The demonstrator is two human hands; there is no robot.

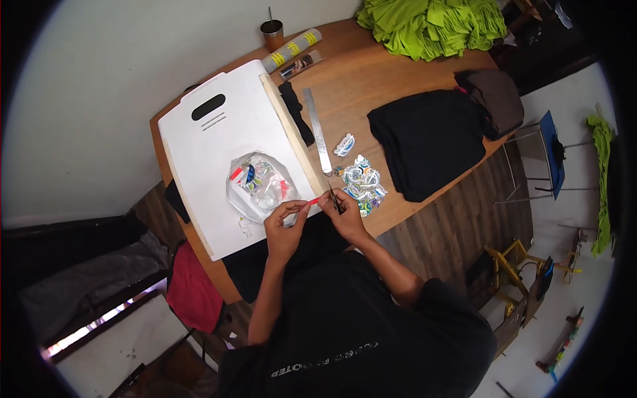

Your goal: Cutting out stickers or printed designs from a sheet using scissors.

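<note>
A small red strip [313, 201] is stretched between my two hands, over the near right corner of a white board [199, 149]. My left hand [286, 221] pinches its left end between thumb and fingertips. My right hand [343, 214] pinches the other end and also holds a dark, thin pointed tool [334, 198], tip pointing away from me. Just beyond my left hand, a crumpled clear plastic bag [239, 199] lies on the board with stickers and red pieces in it. Right of the board lie a pile of cut stickers [362, 181], another sticker [345, 145] and a steel ruler [317, 129].
Folded black cloth [428, 142] lies on the wooden table [343, 69] at right, near a heap of lime-green fabric [433, 27]. A metal cup [272, 35] and rolled tubes [292, 49] stand or lie beyond the board. Red cloth [195, 288] hangs at lower left.
</note>
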